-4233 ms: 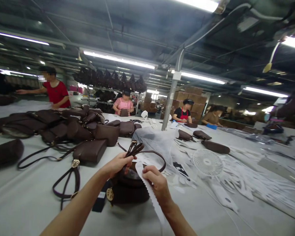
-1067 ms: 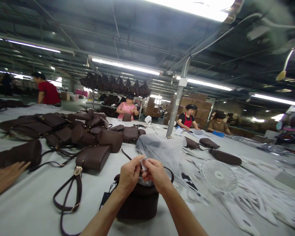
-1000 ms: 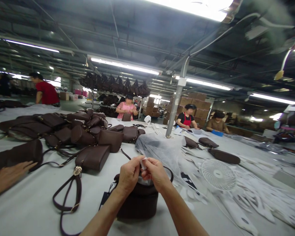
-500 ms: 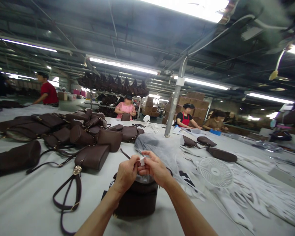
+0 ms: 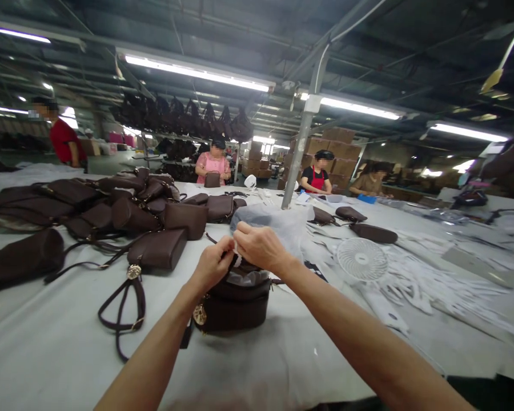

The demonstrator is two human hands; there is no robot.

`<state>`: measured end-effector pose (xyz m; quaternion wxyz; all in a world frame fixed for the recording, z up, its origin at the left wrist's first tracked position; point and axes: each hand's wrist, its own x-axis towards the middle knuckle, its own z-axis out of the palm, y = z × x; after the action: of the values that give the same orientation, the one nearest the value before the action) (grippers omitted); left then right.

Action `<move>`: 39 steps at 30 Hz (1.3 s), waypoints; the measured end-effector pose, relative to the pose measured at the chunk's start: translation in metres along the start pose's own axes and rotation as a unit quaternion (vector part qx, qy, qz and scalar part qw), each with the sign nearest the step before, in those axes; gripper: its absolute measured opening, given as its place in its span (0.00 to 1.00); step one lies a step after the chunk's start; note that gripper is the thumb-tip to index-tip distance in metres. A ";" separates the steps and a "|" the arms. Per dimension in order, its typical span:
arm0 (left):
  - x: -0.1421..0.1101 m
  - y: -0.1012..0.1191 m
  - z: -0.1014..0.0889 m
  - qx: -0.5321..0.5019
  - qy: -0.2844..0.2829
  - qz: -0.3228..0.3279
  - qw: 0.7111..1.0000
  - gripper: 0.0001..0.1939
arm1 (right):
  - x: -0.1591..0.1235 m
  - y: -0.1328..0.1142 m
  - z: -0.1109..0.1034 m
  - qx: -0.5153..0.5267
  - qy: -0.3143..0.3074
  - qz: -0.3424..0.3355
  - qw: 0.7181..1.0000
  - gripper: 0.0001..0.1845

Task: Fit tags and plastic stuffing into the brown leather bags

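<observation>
A dark brown handbag [image 5: 237, 311] stands upright in front of me, with clear plastic [image 5: 248, 278] showing in its opening and a round gold charm [image 5: 200, 314] on its left side. Over its top, my left hand [image 5: 214, 265] and my right hand [image 5: 259, 246] meet, fingertips pinched together. Between them is a small white piece [image 5: 237, 258], mostly covered by the fingers, so its kind is unclear. A thin dark strap rises behind my left hand.
More brown bags [image 5: 158, 249] are heaped to the left, with a looped strap [image 5: 122, 311] in front. Behind my hands lies a translucent plastic sheet [image 5: 278, 222]. To the right are a white fan [image 5: 362, 260] and white strips [image 5: 449, 282]. A metal post [image 5: 297, 154] rises beyond; co-workers [image 5: 317, 174] stand across.
My right hand has turned over, its back now facing up, and covers more of the white piece. More of the handbag's front and its gold charm show. The camera view has tilted down.
</observation>
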<state>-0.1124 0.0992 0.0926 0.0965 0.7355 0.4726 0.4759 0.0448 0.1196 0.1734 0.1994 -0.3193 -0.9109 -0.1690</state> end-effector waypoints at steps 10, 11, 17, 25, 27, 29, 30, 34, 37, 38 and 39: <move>0.025 0.033 -0.032 0.062 -0.117 -0.002 0.991 0.13 | 0.031 0.011 -0.016 0.173 0.037 0.123 0.976 0.09; 0.026 0.034 -0.031 0.104 -0.134 -0.004 0.985 0.13 | 0.032 0.009 -0.019 0.190 0.045 0.128 0.972 0.09; 0.021 0.026 -0.018 0.271 -0.223 0.006 0.936 0.09 | 0.027 0.007 -0.016 0.268 0.073 0.172 0.945 0.10; 0.039 0.027 -0.047 0.118 -0.315 -0.005 0.942 0.15 | -0.016 0.007 -0.009 0.063 -0.103 0.149 0.981 0.26; 0.045 0.030 -0.053 0.116 -0.327 0.001 0.938 0.12 | -0.022 0.005 -0.013 0.025 -0.156 0.095 0.983 0.21; 0.043 0.034 -0.056 0.157 -0.284 0.024 0.946 0.08 | -0.023 0.006 -0.015 0.058 -0.157 0.058 0.984 0.15; 0.038 0.037 -0.055 0.185 -0.225 0.043 0.956 0.06 | -0.021 0.008 -0.015 0.095 -0.153 0.047 0.983 0.13; -0.010 0.051 -0.036 0.224 0.077 0.190 0.953 0.05 | -0.016 0.021 -0.012 0.289 -0.179 0.084 0.937 0.05; -0.048 0.054 -0.007 0.203 0.056 0.288 0.934 0.08 | -0.018 0.027 -0.009 0.410 -0.223 0.111 0.877 0.07; -0.057 0.052 0.002 0.221 0.026 0.249 0.943 0.11 | -0.020 0.029 -0.007 0.444 -0.237 0.112 0.857 0.09; -0.063 0.050 0.011 0.248 0.003 0.202 0.947 0.17 | -0.022 0.029 -0.006 0.474 -0.249 0.115 0.837 0.10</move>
<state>-0.0802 0.0267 0.0782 -0.1886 0.8149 0.4170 0.3557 0.0810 0.1276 0.1736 0.1108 -0.3191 -0.8554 0.3927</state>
